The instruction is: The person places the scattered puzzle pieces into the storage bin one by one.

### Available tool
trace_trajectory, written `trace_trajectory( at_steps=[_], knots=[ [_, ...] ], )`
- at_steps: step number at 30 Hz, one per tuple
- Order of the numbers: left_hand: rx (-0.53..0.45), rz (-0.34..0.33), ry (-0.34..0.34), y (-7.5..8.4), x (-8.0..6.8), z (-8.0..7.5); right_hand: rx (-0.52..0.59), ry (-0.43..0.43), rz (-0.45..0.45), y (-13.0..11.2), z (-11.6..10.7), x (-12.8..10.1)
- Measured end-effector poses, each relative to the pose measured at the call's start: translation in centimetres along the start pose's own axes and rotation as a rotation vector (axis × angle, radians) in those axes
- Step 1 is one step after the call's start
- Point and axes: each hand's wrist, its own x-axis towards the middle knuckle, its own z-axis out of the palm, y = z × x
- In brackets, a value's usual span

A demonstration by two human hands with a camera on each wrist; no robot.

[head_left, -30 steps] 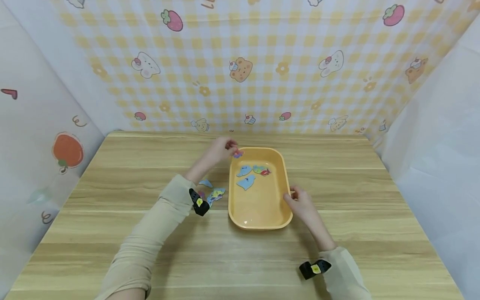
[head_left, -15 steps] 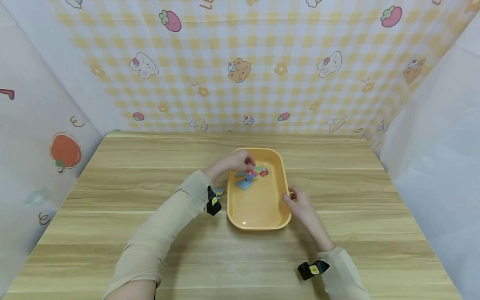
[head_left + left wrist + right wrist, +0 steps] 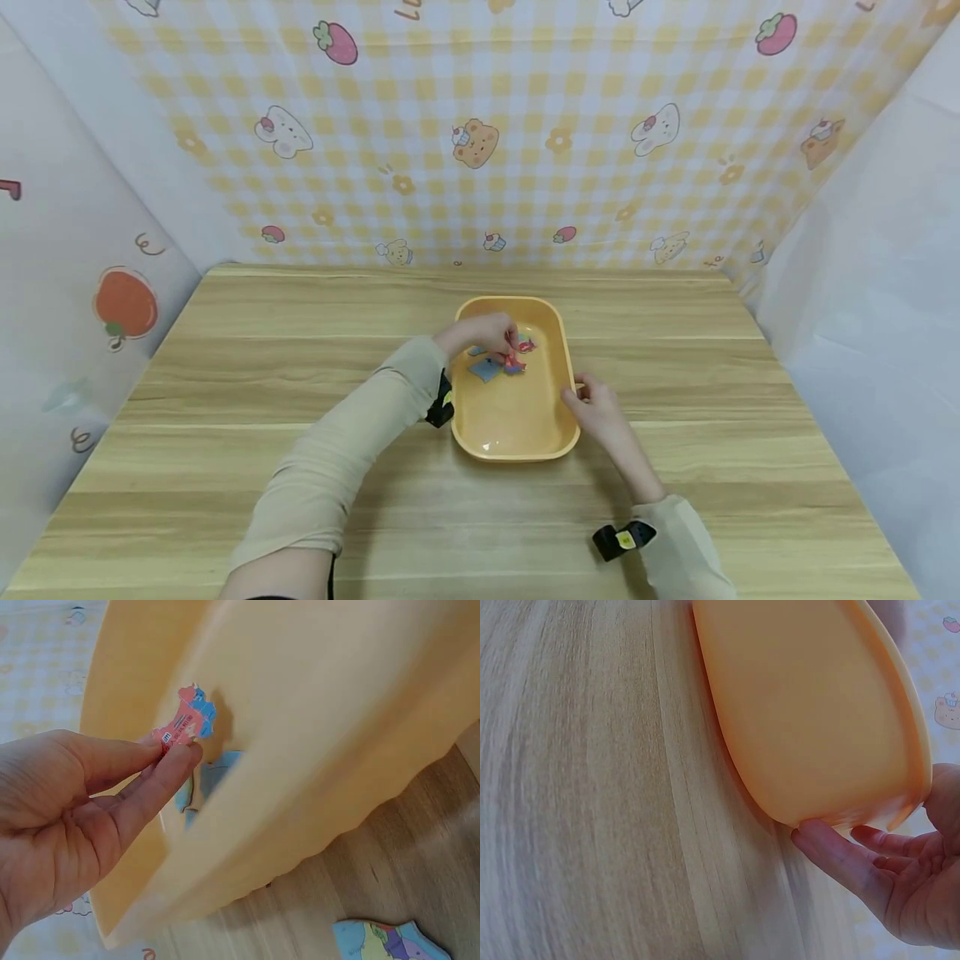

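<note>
An orange plastic tray (image 3: 558, 417) (image 3: 315, 705) (image 3: 810, 712) sits in the middle of the wooden table. My left hand (image 3: 491, 335) (image 3: 169, 754) reaches over the tray and pinches a small red and blue puzzle piece (image 3: 513, 363) (image 3: 187, 724) between thumb and forefinger. A few blue puzzle pieces (image 3: 486, 368) lie inside the tray beneath it. My right hand (image 3: 587, 396) (image 3: 870, 859) holds the tray's right rim with curled fingers, thumb against the outer wall.
One more puzzle piece (image 3: 390, 941) lies on the table just left of the tray, hidden by my forearm in the head view. Checked cartoon cloth walls close in the table (image 3: 225, 367) at the back and sides.
My left hand has carried the red and blue piece from the tray's far left rim to over the pieces inside. The right hand has stayed on the rim.
</note>
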Motion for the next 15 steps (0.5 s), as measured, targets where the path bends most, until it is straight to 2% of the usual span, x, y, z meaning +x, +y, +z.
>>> trace_trajectory(
  at_steps=[1, 2, 3, 4, 6, 8, 9, 11, 13, 15],
  knots=[
    [-0.007, 0.001, -0.016, -1.7, 1.7, 0.6, 0.001, -0.001, 0.000, 0.0, 0.0, 0.0],
    [-0.002, -0.003, -0.026, -2.7, 2.9, 1.1, 0.002, -0.002, 0.002, 0.0, 0.0, 0.0],
    [-0.005, -0.006, -0.039, -3.0, 3.3, 1.2, 0.001, 0.000, 0.000, 0.0, 0.1, 0.0],
    [0.009, -0.018, -0.041, -2.6, 3.0, 1.2, 0.001, 0.000, -0.001, 0.0, 0.1, 0.0],
    [0.022, -0.049, -0.052, -0.5, 1.4, 0.8, 0.000, 0.000, -0.002, 0.0, 0.1, 0.0],
    [0.034, -0.071, -0.040, 2.4, -1.3, 0.1, 0.002, 0.001, -0.003, -0.1, 0.1, 0.0],
    [0.045, -0.089, -0.031, 4.8, -3.4, -0.5, 0.003, 0.003, -0.003, -0.1, 0.1, -0.1],
    [0.023, -0.097, -0.038, 7.4, -6.0, -1.4, 0.005, 0.003, -0.004, -0.1, 0.1, -0.1],
    [-0.002, -0.086, -0.048, 9.0, -7.7, -2.0, 0.006, 0.003, -0.007, -0.1, 0.1, -0.1],
    [-0.011, -0.081, -0.067, 9.8, -8.5, -2.4, 0.003, 0.001, -0.009, 0.0, 0.1, 0.0]
  ],
)
